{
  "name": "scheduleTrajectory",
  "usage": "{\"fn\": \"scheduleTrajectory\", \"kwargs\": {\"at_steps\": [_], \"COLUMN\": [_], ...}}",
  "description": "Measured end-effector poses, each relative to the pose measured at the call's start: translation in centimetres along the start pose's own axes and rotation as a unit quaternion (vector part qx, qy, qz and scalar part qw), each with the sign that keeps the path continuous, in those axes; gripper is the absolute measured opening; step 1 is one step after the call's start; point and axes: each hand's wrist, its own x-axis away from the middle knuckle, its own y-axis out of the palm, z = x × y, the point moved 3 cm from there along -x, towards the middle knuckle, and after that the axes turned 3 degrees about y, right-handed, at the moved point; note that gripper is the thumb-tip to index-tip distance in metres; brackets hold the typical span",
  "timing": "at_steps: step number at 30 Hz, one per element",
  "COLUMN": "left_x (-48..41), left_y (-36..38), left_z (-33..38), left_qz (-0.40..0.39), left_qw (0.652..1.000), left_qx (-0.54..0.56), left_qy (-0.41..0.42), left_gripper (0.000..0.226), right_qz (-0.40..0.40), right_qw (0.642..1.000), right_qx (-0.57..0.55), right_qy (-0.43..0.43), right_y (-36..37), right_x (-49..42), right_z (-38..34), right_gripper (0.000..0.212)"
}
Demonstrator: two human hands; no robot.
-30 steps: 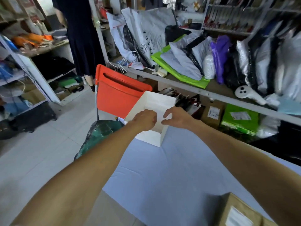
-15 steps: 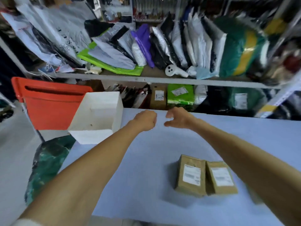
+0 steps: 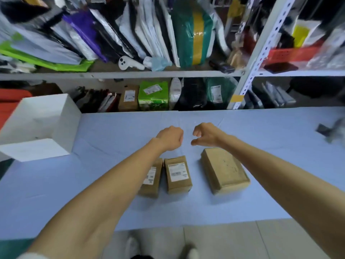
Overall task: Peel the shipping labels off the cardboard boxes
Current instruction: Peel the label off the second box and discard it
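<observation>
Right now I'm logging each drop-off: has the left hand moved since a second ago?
Yes. The left hand was at the white box; it now hangs to its right, near the labelled cardboard boxes.

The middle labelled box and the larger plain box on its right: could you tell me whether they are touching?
Apart. The head view shows a strip of bare blue table between the middle labelled box and the larger plain box.
</observation>
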Motion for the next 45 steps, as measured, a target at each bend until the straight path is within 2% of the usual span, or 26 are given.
{"fn": "scheduleTrajectory", "kwargs": {"at_steps": [7, 15, 20, 24, 30, 32, 35, 42, 45], "left_x": [-0.2, 0.9, 2.0, 3.3, 4.7, 4.7, 4.5, 3.6, 2.9], "left_y": [2.4, 3.7, 6.9, 10.4, 15.3, 16.0, 16.7, 17.1, 17.2], "left_z": [1.8, 0.3, -0.1, -0.6, -1.2, -1.3, -1.3, -0.8, 0.6], "left_qz": [-0.013, 0.001, 0.001, 0.02, 0.066, 0.095, 0.117, 0.138, 0.139], "left_qw": [1.0, 0.994, 0.985, 0.978, 0.967, 0.962, 0.942, 0.884, 0.868], "left_qx": [0.004, 0.073, 0.115, 0.122, 0.152, 0.164, 0.24, 0.406, 0.44], "left_qy": [-0.025, -0.086, -0.132, -0.167, -0.196, -0.196, -0.201, -0.187, -0.183], "left_gripper": [0.015, 0.017, 0.017, 0.03, 0.078, 0.082, 0.077, 0.078, 0.079], "right_qz": [-0.011, -0.03, -0.044, -0.058, -0.103, -0.097, -0.072, -0.042, -0.029], "right_qw": [1.0, 0.999, 0.998, 0.995, 0.986, 0.98, 0.967, 0.942, 0.952], "right_qx": [-0.008, -0.014, -0.038, -0.078, -0.13, -0.175, -0.243, -0.333, -0.305], "right_qy": [-0.005, -0.023, -0.003, 0.022, 0.012, -0.012, -0.033, 0.011, 0.015], "right_y": [0.3, 2.0, 4.6, 8.5, 14.3, 15.3, 15.7, 15.2, 14.7], "right_x": [1.0, 0.2, -0.2, 0.3, 1.3, 1.6, 2.0, 2.2, 2.0], "right_z": [4.0, 3.6, 3.4, 3.5, 3.9, 3.8, 4.0, 6.1, 7.6], "right_gripper": [0.05, 0.05, 0.052, 0.067, 0.11, 0.108, 0.096, 0.079, 0.089]}}
